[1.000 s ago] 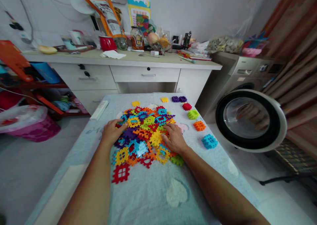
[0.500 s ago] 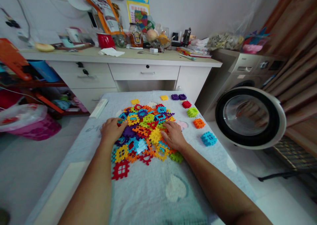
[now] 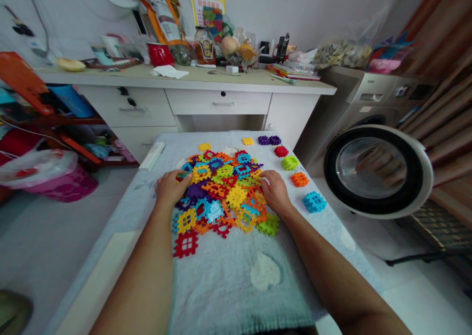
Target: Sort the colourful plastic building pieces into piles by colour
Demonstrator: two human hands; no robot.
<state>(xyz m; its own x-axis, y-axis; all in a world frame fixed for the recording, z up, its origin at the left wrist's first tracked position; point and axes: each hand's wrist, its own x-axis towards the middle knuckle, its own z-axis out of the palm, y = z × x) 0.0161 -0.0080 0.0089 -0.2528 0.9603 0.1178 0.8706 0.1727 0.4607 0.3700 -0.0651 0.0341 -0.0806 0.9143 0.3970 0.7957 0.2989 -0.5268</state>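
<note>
A heap of flat, toothed plastic building tiles [image 3: 224,190] in many colours lies on a pale blue cloth [image 3: 236,286] covering a small table. My left hand [image 3: 170,188] rests on the heap's left edge, fingers curled over the tiles. My right hand [image 3: 275,192] lies on the heap's right edge with its fingers bent down among the pieces. A single red tile [image 3: 185,244] lies apart at the front left. Small stacks stand to the right: purple [image 3: 269,140], red [image 3: 280,151], green [image 3: 289,163], orange [image 3: 299,179] and blue [image 3: 314,201].
A white remote [image 3: 152,156] lies at the table's far left corner. Behind stands a cluttered white desk [image 3: 221,86] with drawers. A washing machine with its round door [image 3: 376,170] swung open is close on the right. A pink bin [image 3: 55,180] sits on the floor at left.
My right hand slid from the middle of the heap out to its right edge. My left hand stayed on the left side. The view tilted down slightly.
</note>
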